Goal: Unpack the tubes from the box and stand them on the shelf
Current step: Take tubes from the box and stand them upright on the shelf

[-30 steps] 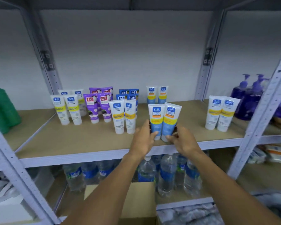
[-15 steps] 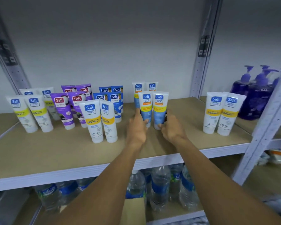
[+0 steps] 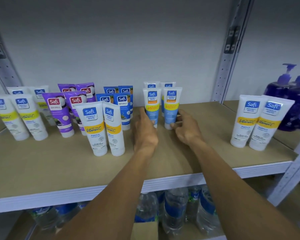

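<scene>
Two light-blue tubes stand upright side by side on the wooden shelf (image 3: 180,163), right in front of two matching tubes. My left hand (image 3: 144,132) grips the left light-blue tube (image 3: 152,105) at its lower part, thumb along its left side. My right hand (image 3: 186,129) pinches the right light-blue tube (image 3: 171,108) near its cap, fingers curled under it and thumb on its right side. A corner of the cardboard box (image 3: 144,230) shows at the bottom edge, below the shelf.
To the left stand white Vitamin C tubes (image 3: 100,130), blue tubes (image 3: 124,104), purple tubes (image 3: 58,113) and more white tubes (image 3: 17,118). Two white tubes (image 3: 256,122) and purple pump bottles (image 3: 294,99) stand at the right. Water bottles (image 3: 175,210) fill the lower shelf.
Both hands have carried the two light-blue tubes from the shelf's front edge back to just in front of the rear pair. The view has come closer.
</scene>
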